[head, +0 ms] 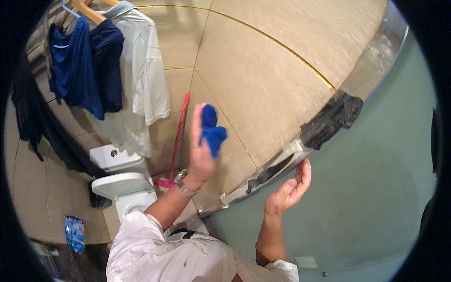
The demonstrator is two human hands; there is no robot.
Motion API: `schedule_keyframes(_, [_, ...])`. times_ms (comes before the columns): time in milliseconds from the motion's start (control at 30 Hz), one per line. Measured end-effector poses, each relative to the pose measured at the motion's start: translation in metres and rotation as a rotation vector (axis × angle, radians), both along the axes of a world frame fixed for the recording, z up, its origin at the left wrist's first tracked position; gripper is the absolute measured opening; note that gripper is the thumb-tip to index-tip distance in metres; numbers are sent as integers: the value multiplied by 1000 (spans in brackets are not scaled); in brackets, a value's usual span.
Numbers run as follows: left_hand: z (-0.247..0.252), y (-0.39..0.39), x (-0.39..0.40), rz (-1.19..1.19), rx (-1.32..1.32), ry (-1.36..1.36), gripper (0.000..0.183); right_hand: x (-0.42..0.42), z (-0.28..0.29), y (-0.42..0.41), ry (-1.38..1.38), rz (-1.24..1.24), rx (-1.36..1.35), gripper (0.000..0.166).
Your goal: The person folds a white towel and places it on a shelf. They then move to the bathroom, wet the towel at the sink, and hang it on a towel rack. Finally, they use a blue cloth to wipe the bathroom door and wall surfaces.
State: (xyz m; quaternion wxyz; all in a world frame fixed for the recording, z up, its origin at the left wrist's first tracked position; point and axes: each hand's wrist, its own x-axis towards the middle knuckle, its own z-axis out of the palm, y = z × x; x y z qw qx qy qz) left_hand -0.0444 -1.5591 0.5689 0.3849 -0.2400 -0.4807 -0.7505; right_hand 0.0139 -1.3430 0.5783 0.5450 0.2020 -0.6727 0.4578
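My left hand (202, 151) is raised in front of the beige tiled wall, with a small blue cloth (212, 132) held against its palm side. A metal-banded watch (185, 188) is on that wrist. My right hand (289, 187) holds nothing that shows; its fingers are slightly curled at the edge of the frosted glass panel (352, 190). Just above its fingertips runs the panel's metal frame, bearing worn silvery wrapping and dark patches. A crumpled black plastic piece (331, 120) clings farther up that frame. Whether the right fingertips touch the frame, I cannot tell.
Blue garments (81, 70) and a white shirt (141, 70) hang at the upper left, with dark clothing (53, 134) beside them. Below are a white toilet with its lid raised (121, 185) and a pink-red long-handled floor tool (179, 137) in the corner. A blue packet (74, 234) lies lower left.
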Motion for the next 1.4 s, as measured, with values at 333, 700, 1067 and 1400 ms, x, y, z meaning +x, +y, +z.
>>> schedule_keyframes(333, [15, 61, -74, 242, -660, 366, 82, -11, -9, -38, -112, -196, -197, 84])
schedule_keyframes(700, [12, 24, -129, 281, -661, 377, 90, 4, 29, -65, -3, -371, -238, 69])
schedule_keyframes(1067, [18, -2, -178, 392, -587, 329, 82, -30, 65, -100, -238, -355, 808, 36])
schedule_keyframes(1400, [8, -5, -210, 418, -565, 311, 84, -44, 97, -72, -427, -361, 1461, 38])
